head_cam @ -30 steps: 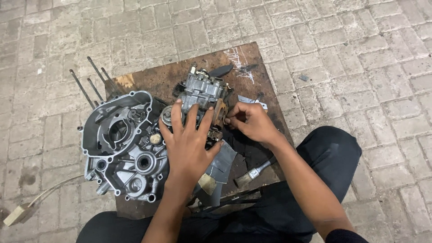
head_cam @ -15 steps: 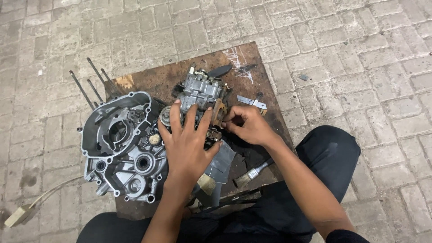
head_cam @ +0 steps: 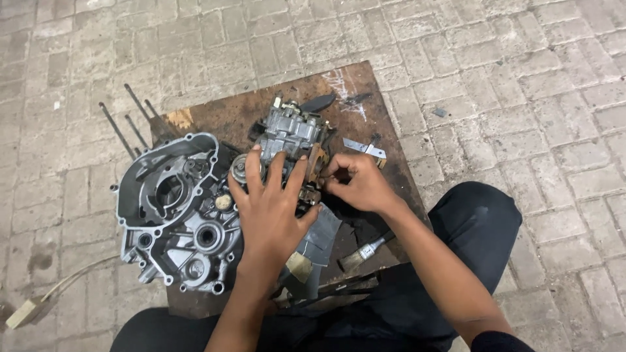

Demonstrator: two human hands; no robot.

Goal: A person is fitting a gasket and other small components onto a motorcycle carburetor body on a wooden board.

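A small grey metal engine assembly [head_cam: 291,133], cast with ribs and fittings, stands near the middle of a rusty brown board [head_cam: 365,98] that lies on a paved brick floor [head_cam: 508,78]. The person's left hand [head_cam: 272,207] lies flat over the near side of that assembly, fingers spread wide and pressing down rather than curled round anything. The right hand [head_cam: 360,186] sits just to the right of it, thumb and fingertips pinched together on a small part at the assembly's brownish edge; what exactly is pinched is too small to tell. To the left, touching the assembly's base, a large silver engine case half [head_cam: 173,221] lies open side up, showing bearings and round bores, and overhangs the board's left edge. Thin dark metal rods [head_cam: 124,127] stick out behind it over the bricks. A small paintbrush [head_cam: 365,252] with a metal ferrule lies on the board's near right part, below the right wrist. A little flat metal piece [head_cam: 363,148] rests beyond the right hand. The person's dark trousers [head_cam: 476,228] frame the board's near side.
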